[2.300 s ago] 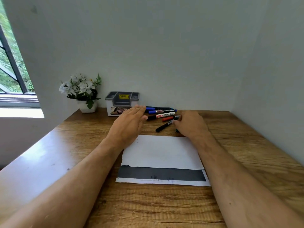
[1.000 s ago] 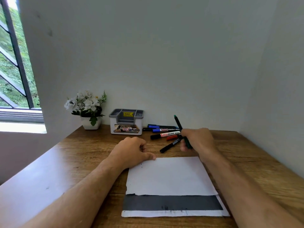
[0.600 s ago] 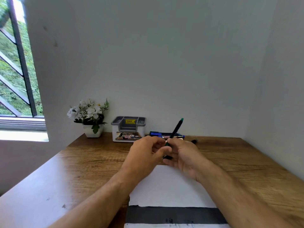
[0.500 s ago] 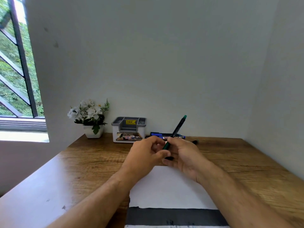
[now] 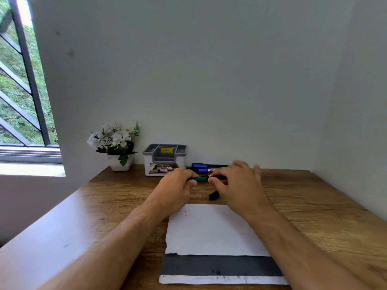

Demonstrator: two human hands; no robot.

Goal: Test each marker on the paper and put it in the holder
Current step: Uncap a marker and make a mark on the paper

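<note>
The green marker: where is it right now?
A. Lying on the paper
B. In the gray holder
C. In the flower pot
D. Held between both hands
D: the green marker sits level between the left hand and the right hand, above the table.

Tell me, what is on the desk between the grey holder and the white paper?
In the head view, the left hand sits between the holder and the paper, gripping a green marker that the right hand also pinches.
</note>
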